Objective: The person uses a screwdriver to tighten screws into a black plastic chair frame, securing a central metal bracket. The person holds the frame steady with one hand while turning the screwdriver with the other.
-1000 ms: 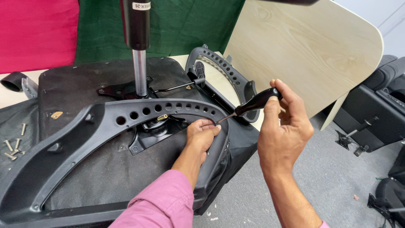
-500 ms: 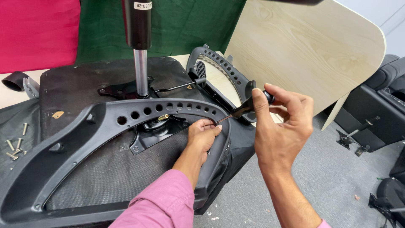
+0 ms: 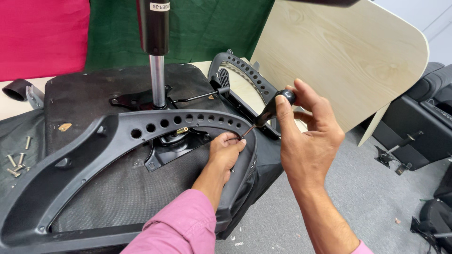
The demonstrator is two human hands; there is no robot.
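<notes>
An office chair seat point(image 3: 113, 188) lies upside down with its gas cylinder point(image 3: 155, 51) pointing up. A black plastic armrest point(image 3: 155, 127) with a row of holes arches across it. My left hand point(image 3: 225, 153) reaches under the armrest's curve, fingers closed near the screwdriver's tip. My right hand point(image 3: 308, 136) grips the black handle of a screwdriver point(image 3: 270, 113), whose shaft slants down-left to the armrest near my left fingers. A second armrest point(image 3: 245, 80) lies at the seat's far right side.
Several loose screws point(image 3: 16, 160) lie on the surface at the left. A pale wooden board point(image 3: 348, 61) leans at the right. Black chair parts point(image 3: 423, 122) stand on the grey floor at the far right. Red and green cloth hangs behind.
My right hand has turned on the screwdriver handle and regripped it; the handle now stands more upright. My left hand stays under the armrest.
</notes>
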